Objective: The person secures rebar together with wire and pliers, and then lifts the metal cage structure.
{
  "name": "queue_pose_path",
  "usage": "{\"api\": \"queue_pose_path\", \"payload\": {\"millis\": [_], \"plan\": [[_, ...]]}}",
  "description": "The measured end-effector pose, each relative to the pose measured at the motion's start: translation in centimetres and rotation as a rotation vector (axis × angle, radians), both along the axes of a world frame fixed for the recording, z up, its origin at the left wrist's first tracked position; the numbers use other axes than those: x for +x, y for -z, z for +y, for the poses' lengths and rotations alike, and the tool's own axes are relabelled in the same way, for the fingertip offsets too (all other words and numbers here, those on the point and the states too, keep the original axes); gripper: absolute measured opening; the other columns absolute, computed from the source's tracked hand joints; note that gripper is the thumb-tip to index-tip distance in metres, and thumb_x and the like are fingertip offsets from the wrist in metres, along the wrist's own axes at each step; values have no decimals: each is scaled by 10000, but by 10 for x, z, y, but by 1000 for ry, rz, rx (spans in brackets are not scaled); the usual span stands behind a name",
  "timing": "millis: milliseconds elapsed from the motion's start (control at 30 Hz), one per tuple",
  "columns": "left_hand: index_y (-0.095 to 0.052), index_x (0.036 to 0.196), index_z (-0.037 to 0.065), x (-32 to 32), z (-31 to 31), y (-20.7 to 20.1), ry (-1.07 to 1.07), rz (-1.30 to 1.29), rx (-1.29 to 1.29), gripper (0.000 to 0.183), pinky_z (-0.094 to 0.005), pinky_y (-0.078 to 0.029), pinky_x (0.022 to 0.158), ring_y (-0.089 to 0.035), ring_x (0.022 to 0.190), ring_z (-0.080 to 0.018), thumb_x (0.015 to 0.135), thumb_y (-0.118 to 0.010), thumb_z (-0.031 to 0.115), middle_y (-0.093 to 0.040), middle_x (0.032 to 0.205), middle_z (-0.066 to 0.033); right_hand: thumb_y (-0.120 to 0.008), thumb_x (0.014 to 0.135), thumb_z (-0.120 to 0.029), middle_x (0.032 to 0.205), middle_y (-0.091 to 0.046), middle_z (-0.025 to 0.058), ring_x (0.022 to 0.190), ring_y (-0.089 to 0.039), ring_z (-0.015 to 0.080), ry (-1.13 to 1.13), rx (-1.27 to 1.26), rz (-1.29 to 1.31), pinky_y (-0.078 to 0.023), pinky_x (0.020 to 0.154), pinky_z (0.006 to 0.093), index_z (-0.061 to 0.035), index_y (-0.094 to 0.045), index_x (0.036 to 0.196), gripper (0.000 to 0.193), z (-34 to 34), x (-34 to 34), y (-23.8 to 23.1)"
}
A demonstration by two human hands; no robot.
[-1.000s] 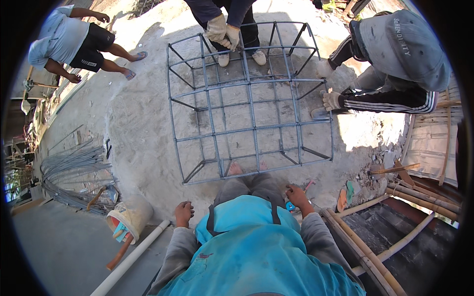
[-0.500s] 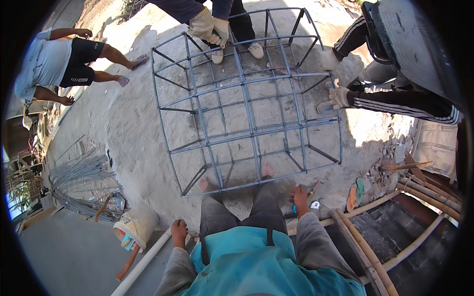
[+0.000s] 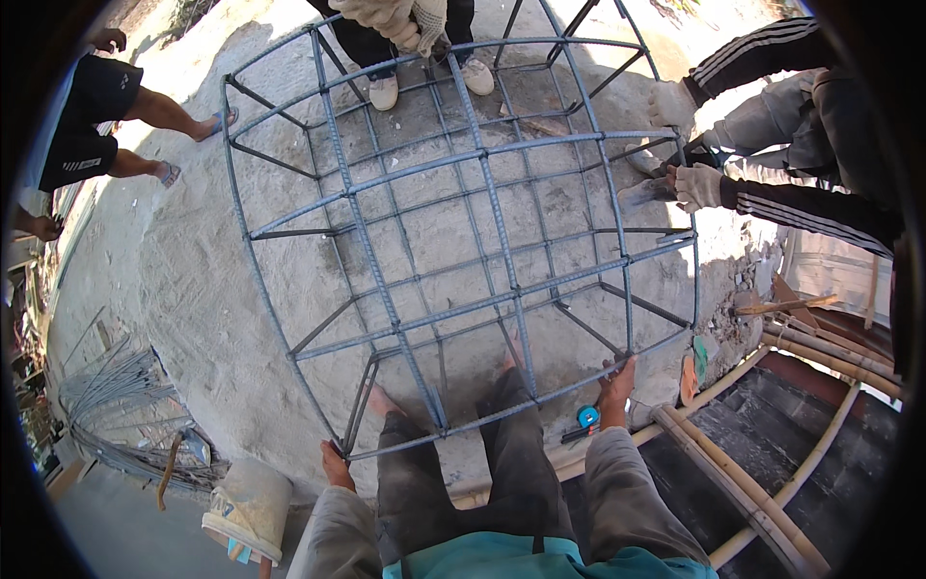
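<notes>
A large rebar cage of grey ribbed bars stands in front of me, spanning the ground around my bare feet. My left hand is closed on its near left corner. Further right, my right hand wraps the near side of the cage close to its right corner; the fingertips show above the bar. A co-worker's gloved hands are at the far bar. Over on the right side, another person's gloved hand is by the cage's side bars, and a second glove is just beyond.
A blue tape measure lies near my right forearm. Bamboo poles border a dark surface at the right, with slippers beside them. At the left are a dirty white bucket, bundled wire and a person's legs.
Both my hands have gone from beside my legs to the cage's near side and taken hold. The cage looks larger and nearer, and my view has shifted forward.
</notes>
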State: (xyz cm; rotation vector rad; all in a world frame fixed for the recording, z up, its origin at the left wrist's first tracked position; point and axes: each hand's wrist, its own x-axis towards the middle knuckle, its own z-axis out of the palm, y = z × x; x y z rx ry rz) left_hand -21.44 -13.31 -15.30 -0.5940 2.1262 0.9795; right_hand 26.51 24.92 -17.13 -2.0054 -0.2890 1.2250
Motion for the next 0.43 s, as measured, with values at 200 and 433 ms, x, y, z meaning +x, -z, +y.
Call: {"api": "queue_pose_path", "payload": {"millis": [200,433], "plan": [[-554,1278,125,6,10,0,-84,-179,122,585,-387,-434,814,-566,1083,-173,970,-296,549,-615,1190,-38,-489,913,-610,954,-568,-15,829,-533,134,59,37,-158,-443,677,304,-161,-598,1114,504,4,-7,5],[-507,1343,168,11,2,11,-110,-178,151,637,-442,-346,959,-432,1270,-173,938,-265,596,-509,1374,10,-473,923,-602,1209,-606,56,1000,-545,149,31,134,-81,-423,801,381,-123,-493,1318,621,15,21,48]]}}
